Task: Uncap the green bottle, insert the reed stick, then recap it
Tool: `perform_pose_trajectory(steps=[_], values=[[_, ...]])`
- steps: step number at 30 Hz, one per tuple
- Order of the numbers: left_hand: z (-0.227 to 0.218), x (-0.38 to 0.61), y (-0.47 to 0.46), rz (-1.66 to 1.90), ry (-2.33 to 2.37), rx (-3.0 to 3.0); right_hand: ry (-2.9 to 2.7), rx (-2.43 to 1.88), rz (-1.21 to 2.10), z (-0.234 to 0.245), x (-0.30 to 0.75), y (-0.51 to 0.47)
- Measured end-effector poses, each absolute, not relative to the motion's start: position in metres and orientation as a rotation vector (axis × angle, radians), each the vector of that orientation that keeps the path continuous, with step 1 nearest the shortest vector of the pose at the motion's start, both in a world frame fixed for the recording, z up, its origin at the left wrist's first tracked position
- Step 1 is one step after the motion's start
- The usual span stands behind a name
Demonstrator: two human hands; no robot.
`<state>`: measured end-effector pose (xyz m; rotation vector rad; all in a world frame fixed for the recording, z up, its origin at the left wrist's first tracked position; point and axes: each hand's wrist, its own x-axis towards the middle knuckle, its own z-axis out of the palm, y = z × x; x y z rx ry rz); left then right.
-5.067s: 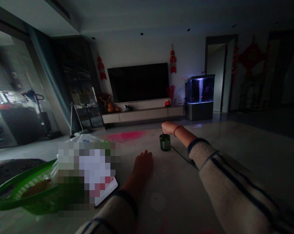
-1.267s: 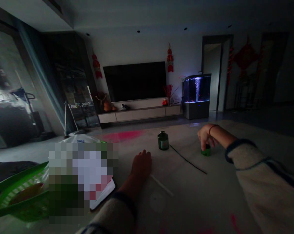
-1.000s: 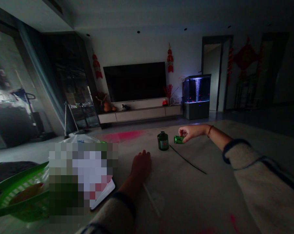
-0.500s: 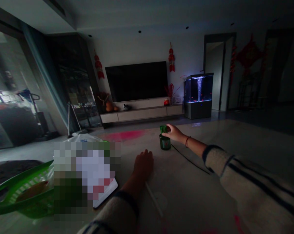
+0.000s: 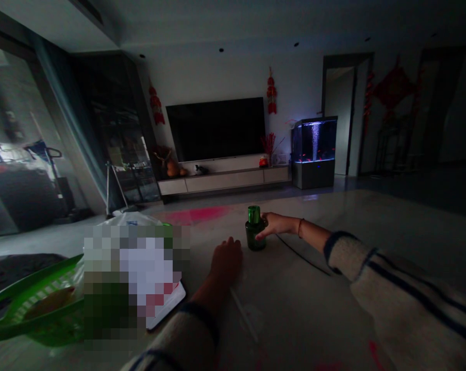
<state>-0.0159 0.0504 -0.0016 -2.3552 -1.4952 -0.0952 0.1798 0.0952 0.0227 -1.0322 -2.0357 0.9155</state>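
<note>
1 white stick (image 5: 244, 315) nearest, 5 o'clock of L hand (image 5: 226, 260), fingers curled, grip can't tell; thin black stick (image 5: 302, 255) at 3 o'clock. Green glass btl (image 5: 255, 242) at 2 o'clock, cap (image 5: 253, 214) on top; R hand (image 5: 281, 225) clamped round it, prob. to steady.

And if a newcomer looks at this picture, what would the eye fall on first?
Probably the boxy glass aquarium, glowing blue-violet in the dim room, to the right of the wide black television. Then the cylindrical, dark green, glassy bottle with a shiny green cap, upright in the right hand near the centre. At the lower left, the bright green plastic basket also stands out.
</note>
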Motion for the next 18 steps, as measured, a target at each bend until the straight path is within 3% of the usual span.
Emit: perform_pose_trajectory(steps=[7,18], values=[[-0.001,-0.018,0.050,-0.120,-1.491,-2.373,-2.002,-0.771,1.243,0.035,0.184,0.082],[-0.002,-0.006,0.042,-0.436,-1.743,-2.406,-1.525,-0.866,1.459,0.059,0.198,0.050]])
